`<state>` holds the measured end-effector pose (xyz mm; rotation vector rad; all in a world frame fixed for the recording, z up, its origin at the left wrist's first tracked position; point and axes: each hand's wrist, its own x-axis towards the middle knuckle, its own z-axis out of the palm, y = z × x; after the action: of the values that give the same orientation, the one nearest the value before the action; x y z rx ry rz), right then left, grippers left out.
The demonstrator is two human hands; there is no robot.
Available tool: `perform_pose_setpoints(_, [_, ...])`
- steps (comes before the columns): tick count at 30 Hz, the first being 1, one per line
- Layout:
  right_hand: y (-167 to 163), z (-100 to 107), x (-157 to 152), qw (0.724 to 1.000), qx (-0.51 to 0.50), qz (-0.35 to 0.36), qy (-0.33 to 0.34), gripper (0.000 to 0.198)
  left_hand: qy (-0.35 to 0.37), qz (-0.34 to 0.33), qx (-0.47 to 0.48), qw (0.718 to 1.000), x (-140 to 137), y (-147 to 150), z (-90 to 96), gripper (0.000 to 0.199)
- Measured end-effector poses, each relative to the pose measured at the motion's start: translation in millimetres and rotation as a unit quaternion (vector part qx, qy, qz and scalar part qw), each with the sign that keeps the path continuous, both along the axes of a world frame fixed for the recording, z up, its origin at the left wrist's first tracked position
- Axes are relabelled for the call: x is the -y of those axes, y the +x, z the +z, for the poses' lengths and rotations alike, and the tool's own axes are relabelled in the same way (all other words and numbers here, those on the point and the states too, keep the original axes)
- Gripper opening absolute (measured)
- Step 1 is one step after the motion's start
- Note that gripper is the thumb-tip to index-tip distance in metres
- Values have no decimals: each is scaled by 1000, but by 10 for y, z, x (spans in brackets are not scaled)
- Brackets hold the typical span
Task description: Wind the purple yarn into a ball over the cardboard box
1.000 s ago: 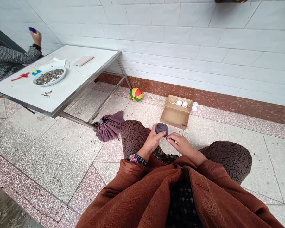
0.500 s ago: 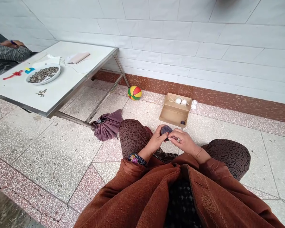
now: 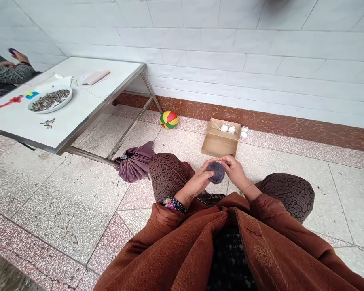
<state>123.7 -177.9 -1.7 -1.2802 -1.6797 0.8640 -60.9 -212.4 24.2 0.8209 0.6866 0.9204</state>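
Cupping a grey yarn ball (image 3: 216, 173) in our left hand (image 3: 200, 180), we pinch our right hand (image 3: 235, 172) at its far-right edge, hold unclear.

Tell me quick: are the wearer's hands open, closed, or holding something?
Left hand: holding the purple-grey yarn ball.
Right hand: fingers pinched together beside it; whether on yarn, unclear.

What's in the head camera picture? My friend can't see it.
A person's left hand holds a grey ball of yarn, the right hand at its edge. Beyond are an open box, a colourful ball and, at left, a table with a dish.
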Motion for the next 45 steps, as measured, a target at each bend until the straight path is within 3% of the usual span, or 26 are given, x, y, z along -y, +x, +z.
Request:
perform_pose_setpoints(2, [-28, -93, 78, 1000, 3, 11, -27, 31, -29, 27, 31, 999, -24, -2, -9, 55])
perform_pose_setpoints(5, [-48, -129, 197, 997, 29, 68, -11, 28, -17, 92, 25, 995, -94, -37, -50, 54])
perform_pose_setpoints(9, [-55, 38, 283, 982, 42, 182, 33, 25, 26, 150, -68, 986, -162, -107, -116, 58])
perform_pose_setpoints(11, [-50, 180, 271, 978, 31, 200, 42, 24, 57, 164, -131, 976, -165, -137, -133, 61])
perform_pose_setpoints(14, [-24, 387, 161, 984, 8, 168, 52, 24, 111, 139, -208, 962, -142, -157, -134, 57])
perform_pose_setpoints(17, [9, 478, -24, 991, 3, 119, 62, 23, 122, 70, -199, 970, -110, -139, -125, 54])
perform_pose_setpoints(21, [11, 292, -195, 998, -10, 53, 43, 22, 84, -5, -74, 994, -64, -81, -103, 68])
perform_pose_setpoints(24, [-25, 10, -150, 999, -12, 40, -8, 23, 41, 13, 0, 999, -56, -57, -86, 77])
perform_pose_setpoints(28, [-72, -225, 71, 996, 36, 79, -18, 23, 4, 76, -14, 997, -123, -80, -126, 63])
perform_pose_setpoints(31, [-83, -156, 223, 984, 62, 164, 10, 24, 10, 153, -84, 985, -186, -115, -203, 58])
perform_pose_setpoints(34, [-74, 74, 268, 971, 64, 228, 34, 25, 33, 181, -158, 970, -202, -133, -244, 55])
perform_pose_setpoints(37, [-40, 325, 167, 977, 51, 202, 55, 24, 70, 142, -208, 965, -168, -121, -205, 55])
perform_pose_setpoints(40, [14, 435, -37, 985, 43, 151, 71, 24, 103, 63, -214, 969, -111, -87, -120, 57])
perform_pose_setpoints(43, [56, 312, -196, 993, 31, 97, 65, 24, 95, -9, -166, 982, -56, -48, -57, 62])
perform_pose_setpoints(45, [61, 130, -204, 998, 23, 52, 39, 26, 72, -16, -110, 991, -38, -27, -46, 64])
